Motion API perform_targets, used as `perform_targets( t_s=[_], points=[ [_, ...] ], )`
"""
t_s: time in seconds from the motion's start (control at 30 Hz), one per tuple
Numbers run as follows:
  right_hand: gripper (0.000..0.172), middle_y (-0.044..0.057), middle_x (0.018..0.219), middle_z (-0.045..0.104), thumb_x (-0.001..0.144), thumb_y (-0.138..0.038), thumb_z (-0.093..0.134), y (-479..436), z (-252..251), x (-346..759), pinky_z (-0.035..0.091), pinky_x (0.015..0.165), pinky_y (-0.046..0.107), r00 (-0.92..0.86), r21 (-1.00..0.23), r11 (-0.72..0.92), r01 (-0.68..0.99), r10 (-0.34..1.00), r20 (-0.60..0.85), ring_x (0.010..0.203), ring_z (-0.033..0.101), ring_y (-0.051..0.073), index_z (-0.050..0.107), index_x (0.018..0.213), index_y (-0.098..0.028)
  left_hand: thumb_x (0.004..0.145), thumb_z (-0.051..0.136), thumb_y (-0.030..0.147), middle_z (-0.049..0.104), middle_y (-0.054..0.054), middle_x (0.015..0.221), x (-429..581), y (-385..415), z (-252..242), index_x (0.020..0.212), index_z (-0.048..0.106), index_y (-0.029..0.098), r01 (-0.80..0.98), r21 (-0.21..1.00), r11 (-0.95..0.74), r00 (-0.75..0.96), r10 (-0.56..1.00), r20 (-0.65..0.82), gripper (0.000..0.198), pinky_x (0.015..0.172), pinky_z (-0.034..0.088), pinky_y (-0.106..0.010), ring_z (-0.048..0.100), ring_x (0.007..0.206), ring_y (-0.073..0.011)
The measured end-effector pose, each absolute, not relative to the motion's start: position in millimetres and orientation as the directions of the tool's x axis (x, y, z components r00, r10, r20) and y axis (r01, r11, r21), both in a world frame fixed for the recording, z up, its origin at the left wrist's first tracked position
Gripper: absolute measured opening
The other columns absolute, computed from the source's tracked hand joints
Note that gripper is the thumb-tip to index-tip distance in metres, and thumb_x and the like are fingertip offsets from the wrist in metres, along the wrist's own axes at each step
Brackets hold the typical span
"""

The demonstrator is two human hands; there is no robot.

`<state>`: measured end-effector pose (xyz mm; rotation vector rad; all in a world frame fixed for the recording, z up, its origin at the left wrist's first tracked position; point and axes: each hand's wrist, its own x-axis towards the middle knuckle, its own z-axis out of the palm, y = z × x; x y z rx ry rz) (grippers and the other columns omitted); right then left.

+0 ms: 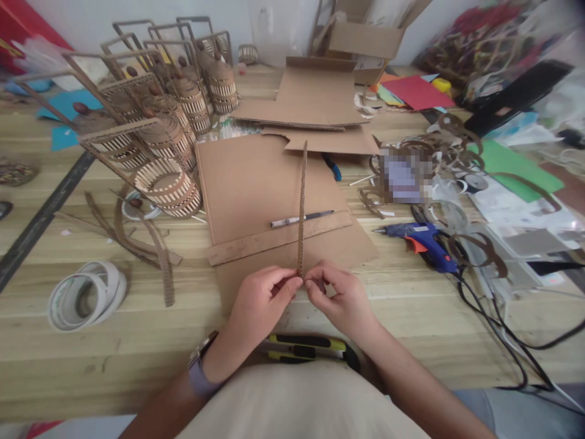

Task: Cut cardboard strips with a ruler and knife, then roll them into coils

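Note:
A narrow cardboard strip stands edge-on in front of me, its wavy corrugation showing along its length. My left hand pinches its near end between thumb and fingers. From the other side my right hand grips the same end, fingertips curled close to the left thumb. Beyond the hands lies a large cardboard sheet. Across that sheet rest a flat cardboard band and a pen, with the upright strip passing in front of both.
Several basket-like cardboard lanterns with handles crowd the left. Tape rolls and loose strips lie nearer. At right are a blue glue gun, cables and curled scraps. A yellow-black cutter lies by my body.

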<state>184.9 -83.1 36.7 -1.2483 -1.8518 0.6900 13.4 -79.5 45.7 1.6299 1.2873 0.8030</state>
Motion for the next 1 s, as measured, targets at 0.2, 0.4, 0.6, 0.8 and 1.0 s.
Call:
perform_targets(
  t_s=[0.2, 0.4, 0.6, 0.8, 1.0],
  points=[
    [0.014, -0.005, 0.061, 0.052, 0.084, -0.012, 0.054, -83.6, 34.1, 184.6, 0.039, 0.050, 0.020, -0.247, -0.780, 0.399, 0.482, 0.916, 0.316, 0.054, 0.049, 0.009, 0.055, 0.073, -0.022, 0.090, 0.054, 0.020, 0.065, -0.001, 0.069, 13.0, -82.5, 48.5, 0.082, 0.070, 0.016, 0.519, 0.809, -0.275, 0.343, 0.934, 0.098, 0.019, 0.058, 0.043, -0.021, 0.059, 0.062, -0.0128],
    [0.014, -0.003, 0.065, 0.055, 0.085, -0.013, 0.052, -84.5, 31.0, 184.9, 0.040, 0.054, 0.022, -0.312, -0.710, 0.455, 0.538, 0.890, 0.333, 0.058, 0.052, 0.011, 0.052, 0.074, -0.022, 0.089, 0.050, 0.012, 0.059, -0.001, 0.065, 12.6, -84.0, 41.8, 0.072, 0.063, 0.016, 0.650, 0.640, -0.411, 0.416, 0.896, 0.154, 0.022, 0.056, 0.037, -0.023, 0.055, 0.059, -0.0130],
    [0.014, -0.003, 0.064, 0.055, 0.083, -0.011, 0.050, -82.8, 31.1, 185.8, 0.042, 0.056, 0.023, -0.326, -0.739, 0.429, 0.520, 0.899, 0.293, 0.059, 0.053, 0.011, 0.053, 0.074, -0.022, 0.091, 0.047, 0.010, 0.062, -0.001, 0.068, 11.4, -85.9, 40.8, 0.074, 0.062, 0.016, 0.705, 0.542, -0.457, 0.465, 0.875, 0.134, 0.023, 0.057, 0.038, -0.025, 0.057, 0.060, -0.0143],
    [0.014, -0.004, 0.065, 0.055, 0.082, -0.011, 0.051, -79.0, 37.6, 191.9, 0.043, 0.052, 0.021, -0.358, -0.849, 0.337, 0.408, 0.914, 0.191, 0.058, 0.054, 0.010, 0.054, 0.074, -0.022, 0.092, 0.043, 0.010, 0.063, -0.002, 0.069, 10.8, -86.1, 40.6, 0.079, 0.063, 0.016, 0.672, 0.541, -0.505, 0.477, 0.855, 0.206, 0.024, 0.058, 0.040, -0.026, 0.059, 0.062, -0.0155],
    [0.007, -0.001, 0.074, 0.062, 0.088, -0.016, 0.058, -83.4, 37.9, 190.2, 0.050, 0.063, 0.026, -0.306, -0.732, 0.498, 0.465, 0.866, 0.396, 0.070, 0.061, 0.014, 0.058, 0.086, -0.023, 0.094, 0.043, 0.012, 0.064, -0.001, 0.070, 12.1, -86.1, 45.8, 0.081, 0.061, 0.017, 0.564, 0.716, -0.411, 0.379, 0.899, 0.218, 0.022, 0.060, 0.042, -0.023, 0.060, 0.063, -0.0136]
  ],
)
